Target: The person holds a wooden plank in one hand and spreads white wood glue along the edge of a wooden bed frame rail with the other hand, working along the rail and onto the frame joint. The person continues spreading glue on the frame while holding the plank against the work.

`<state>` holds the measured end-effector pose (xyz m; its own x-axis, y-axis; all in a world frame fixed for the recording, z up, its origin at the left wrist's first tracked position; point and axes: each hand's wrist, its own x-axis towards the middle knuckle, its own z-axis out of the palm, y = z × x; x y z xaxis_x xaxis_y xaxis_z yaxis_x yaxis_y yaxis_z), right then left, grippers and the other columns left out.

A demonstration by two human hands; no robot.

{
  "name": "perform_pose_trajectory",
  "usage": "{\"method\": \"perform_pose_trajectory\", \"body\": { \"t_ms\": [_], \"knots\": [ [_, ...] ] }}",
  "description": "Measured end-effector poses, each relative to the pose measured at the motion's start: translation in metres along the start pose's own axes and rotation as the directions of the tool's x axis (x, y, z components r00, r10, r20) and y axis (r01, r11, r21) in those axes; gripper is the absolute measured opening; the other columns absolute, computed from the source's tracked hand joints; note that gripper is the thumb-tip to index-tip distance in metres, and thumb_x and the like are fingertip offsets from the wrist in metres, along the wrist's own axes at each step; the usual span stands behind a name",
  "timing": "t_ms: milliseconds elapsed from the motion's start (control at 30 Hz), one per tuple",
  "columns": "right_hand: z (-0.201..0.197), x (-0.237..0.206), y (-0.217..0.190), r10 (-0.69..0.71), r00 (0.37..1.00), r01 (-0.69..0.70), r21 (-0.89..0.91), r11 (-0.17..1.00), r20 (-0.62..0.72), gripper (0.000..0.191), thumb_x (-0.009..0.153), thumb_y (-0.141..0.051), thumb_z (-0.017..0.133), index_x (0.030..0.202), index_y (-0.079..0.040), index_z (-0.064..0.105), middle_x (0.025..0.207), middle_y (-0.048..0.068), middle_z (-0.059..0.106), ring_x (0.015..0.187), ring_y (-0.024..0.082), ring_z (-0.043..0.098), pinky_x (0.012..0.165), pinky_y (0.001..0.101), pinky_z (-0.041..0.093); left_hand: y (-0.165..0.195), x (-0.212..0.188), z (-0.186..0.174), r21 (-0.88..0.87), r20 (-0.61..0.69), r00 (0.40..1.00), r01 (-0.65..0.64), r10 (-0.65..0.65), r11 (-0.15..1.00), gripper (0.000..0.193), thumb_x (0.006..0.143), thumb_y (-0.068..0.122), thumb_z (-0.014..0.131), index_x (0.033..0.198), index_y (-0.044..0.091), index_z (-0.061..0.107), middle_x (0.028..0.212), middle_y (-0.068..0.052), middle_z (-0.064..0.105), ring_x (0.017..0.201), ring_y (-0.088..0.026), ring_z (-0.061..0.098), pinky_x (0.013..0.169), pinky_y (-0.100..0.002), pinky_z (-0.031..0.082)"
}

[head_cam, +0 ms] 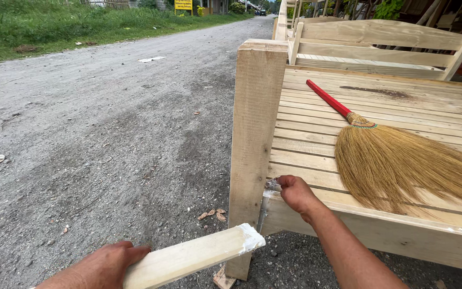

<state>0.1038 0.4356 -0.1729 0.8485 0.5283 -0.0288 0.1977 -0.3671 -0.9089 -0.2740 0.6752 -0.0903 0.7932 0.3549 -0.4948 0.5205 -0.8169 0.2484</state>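
Right hand [295, 194] fingers curled tight, pinching a small crumpled pale scrap [272, 185], pressed at the joint where the side rail [380, 230] meets the upright post [255, 139]; cannot tell what the scrap is. Left hand [110, 262] fingers wrapped over the near end of a loose wooden slat [188, 258], gripping it from above; the slat angles up and right, its far end smeared with white paste [251, 236], that end close to the post's lower part, just below the rail joint, not touching as far as visible. Rail face near the joint also shows white smears. Post and rail belong to an unpainted wooden bed frame [316, 144] with a slatted deck. On the deck lies a straw broom [397, 160] with red handle [328, 98], bristles fanned toward the near rail, well right of the right hand. More bare wood furniture [380, 45] behind. Frame stands on a gravel road [108, 123], grass verge [54, 24] far left
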Motion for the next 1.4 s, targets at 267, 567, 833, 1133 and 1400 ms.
{"method": "perform_pose_trajectory", "body": {
  "t_ms": [267,567,833,1133,1400],
  "knots": [
    [0.017,-0.006,-0.045,0.212,0.977,-0.175,-0.554,0.814,0.002,0.041,0.093,-0.017,0.055,0.13,-0.016,0.073,0.135,0.011,0.07,0.131,0.028,0.061,0.117,0.0463,0.039,0.008,-0.024,0.003,-0.007,-0.022,0.995,0.096,-0.096,0.995,0.066,0.087,0.038,0.079,0.147,0.024,0.056,0.137,-0.001,0.063,0.135,-0.015,0.059,0.12,-0.033,0.047],
    [0.014,-0.008,-0.04,0.158,0.987,-0.149,-0.488,0.86,-0.023,0.046,0.086,-0.009,0.058,0.128,-0.016,0.074,0.13,0.008,0.071,0.121,0.027,0.067,0.104,0.0439,0.051,0.05,-0.044,-0.008,-0.025,0.002,0.977,0.211,-0.211,0.977,0.072,0.081,0.035,0.086,0.146,0.023,0.057,0.135,0.0,0.066,0.131,-0.015,0.063,0.116,-0.032,0.052],
    [0.003,0.005,-0.021,0.053,0.999,-0.053,-0.228,0.972,-0.003,0.049,0.079,0.002,0.06,0.127,-0.003,0.069,0.123,0.018,0.075,0.113,0.026,0.071,0.096,0.0396,0.056,0.058,-0.032,-0.006,-0.063,-0.019,0.979,0.203,-0.205,0.977,0.075,0.08,0.035,0.09,0.147,0.024,0.058,0.135,-0.001,0.067,0.13,-0.016,0.063,0.114,-0.034,0.053],
    [0.002,-0.006,-0.038,0.086,0.996,-0.061,-0.59,0.805,0.015,0.042,0.078,-0.013,0.062,0.117,-0.013,0.079,0.129,0.011,0.069,0.124,0.031,0.061,0.109,0.0452,0.047,0.08,-0.029,-0.012,-0.004,-0.035,0.986,0.162,-0.162,0.987,0.066,0.082,0.033,0.087,0.142,0.021,0.062,0.13,-0.001,0.071,0.126,-0.015,0.068,0.113,-0.033,0.053],
    [0.002,-0.01,-0.044,0.018,0.999,0.006,-0.604,0.797,0.035,0.04,0.076,-0.018,0.068,0.115,-0.01,0.077,0.13,0.012,0.062,0.132,0.032,0.052,0.11,0.0479,0.043,0.077,-0.011,-0.01,0.003,0.001,0.984,0.178,-0.178,0.984,0.07,0.082,0.035,0.085,0.145,0.023,0.058,0.132,-0.001,0.068,0.128,-0.015,0.065,0.115,-0.032,0.054]
  ]
}}
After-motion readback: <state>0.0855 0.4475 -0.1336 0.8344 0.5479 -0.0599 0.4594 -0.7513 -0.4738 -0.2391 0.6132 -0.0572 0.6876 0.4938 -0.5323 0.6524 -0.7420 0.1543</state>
